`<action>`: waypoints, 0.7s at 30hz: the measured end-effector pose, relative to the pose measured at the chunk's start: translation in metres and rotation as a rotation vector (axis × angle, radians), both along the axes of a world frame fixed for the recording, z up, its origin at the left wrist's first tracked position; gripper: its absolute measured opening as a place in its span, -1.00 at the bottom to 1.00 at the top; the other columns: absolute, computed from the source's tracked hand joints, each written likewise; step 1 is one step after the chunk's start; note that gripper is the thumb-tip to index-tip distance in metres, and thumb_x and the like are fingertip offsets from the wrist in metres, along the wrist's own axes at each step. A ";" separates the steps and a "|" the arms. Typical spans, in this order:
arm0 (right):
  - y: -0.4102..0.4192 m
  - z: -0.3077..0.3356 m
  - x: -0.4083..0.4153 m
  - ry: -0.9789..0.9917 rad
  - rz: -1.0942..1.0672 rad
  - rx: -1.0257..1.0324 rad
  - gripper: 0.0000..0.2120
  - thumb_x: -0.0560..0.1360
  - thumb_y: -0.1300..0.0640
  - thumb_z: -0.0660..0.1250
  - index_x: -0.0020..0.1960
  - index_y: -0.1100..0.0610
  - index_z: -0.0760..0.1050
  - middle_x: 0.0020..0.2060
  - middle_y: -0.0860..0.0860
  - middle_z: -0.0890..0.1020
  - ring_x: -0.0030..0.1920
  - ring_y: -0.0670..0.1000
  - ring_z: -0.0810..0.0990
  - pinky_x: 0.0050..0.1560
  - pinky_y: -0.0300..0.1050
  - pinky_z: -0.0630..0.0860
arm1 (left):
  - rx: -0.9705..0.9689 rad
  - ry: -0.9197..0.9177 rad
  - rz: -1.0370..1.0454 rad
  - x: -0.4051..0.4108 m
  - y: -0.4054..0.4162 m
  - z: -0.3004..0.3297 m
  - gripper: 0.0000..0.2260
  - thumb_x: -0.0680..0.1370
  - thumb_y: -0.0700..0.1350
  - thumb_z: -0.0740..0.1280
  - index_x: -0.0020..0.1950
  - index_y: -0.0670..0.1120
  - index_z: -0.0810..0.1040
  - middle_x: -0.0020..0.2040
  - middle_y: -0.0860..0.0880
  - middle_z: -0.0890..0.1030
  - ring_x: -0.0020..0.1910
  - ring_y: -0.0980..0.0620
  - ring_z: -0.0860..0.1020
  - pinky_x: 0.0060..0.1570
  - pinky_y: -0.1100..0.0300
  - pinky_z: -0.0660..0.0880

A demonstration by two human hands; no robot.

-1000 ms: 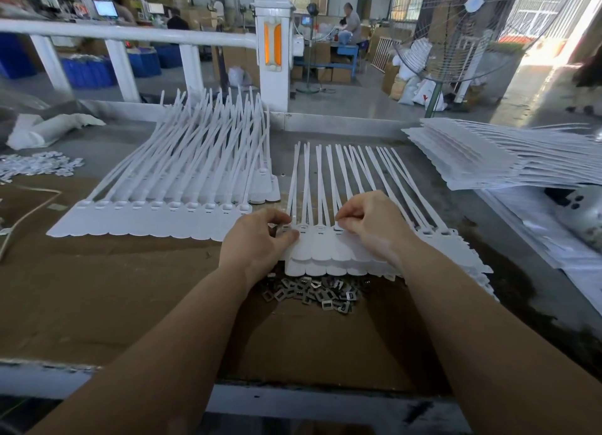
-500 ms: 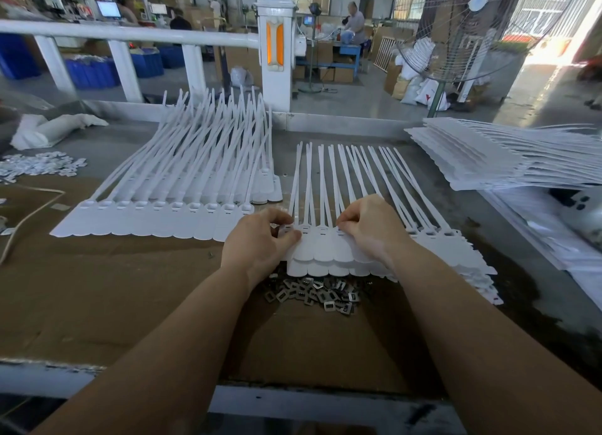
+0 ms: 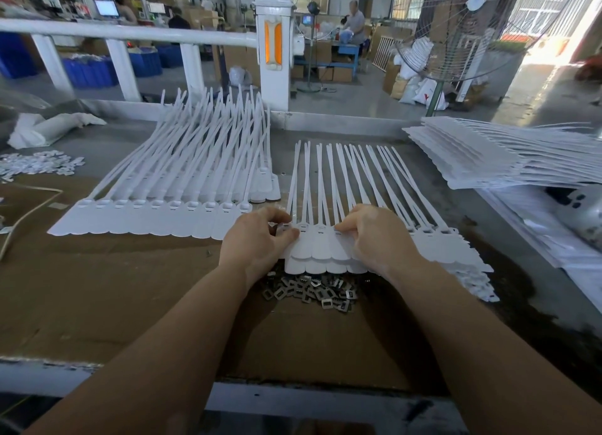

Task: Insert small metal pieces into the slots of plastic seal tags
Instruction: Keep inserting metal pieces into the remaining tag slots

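A cardboard-covered workbench (image 3: 97,298) stands in a workshop, with a white railing (image 3: 130,35) beyond its far edge. Both hands work on a strip of white seal tags (image 3: 321,249) lying between them. The left hand (image 3: 257,239) has its fingers curled and its thumb pressed onto the strip's left end; the right hand (image 3: 374,236) pinches the tag heads with curled fingertips. The tag tails fan away past the knuckles. Just on the near side of both wrists, partly under the strip, lies a heap of small metal pieces (image 3: 309,291). A finished row of tags (image 3: 156,213) sits left of the left hand, and a stack of tag sheets (image 3: 505,154) lies beyond the right hand.
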State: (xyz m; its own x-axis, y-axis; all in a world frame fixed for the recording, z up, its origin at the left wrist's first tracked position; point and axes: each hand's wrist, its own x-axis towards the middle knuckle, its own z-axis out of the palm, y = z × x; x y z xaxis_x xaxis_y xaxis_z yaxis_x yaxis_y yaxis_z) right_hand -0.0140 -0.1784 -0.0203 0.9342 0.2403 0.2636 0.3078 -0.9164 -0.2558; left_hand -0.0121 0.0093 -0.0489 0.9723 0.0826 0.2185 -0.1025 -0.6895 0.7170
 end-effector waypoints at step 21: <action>-0.023 -0.002 -0.047 -0.103 0.037 0.114 -0.68 0.58 0.08 0.20 0.32 0.06 0.45 0.26 -0.04 0.50 0.29 -0.06 0.38 0.34 -0.19 0.20 | 0.007 -0.031 -0.014 -0.002 -0.001 0.001 -0.82 0.51 0.07 0.33 0.09 0.08 0.57 -0.11 0.14 0.54 -0.15 0.19 0.47 -0.15 0.24 0.35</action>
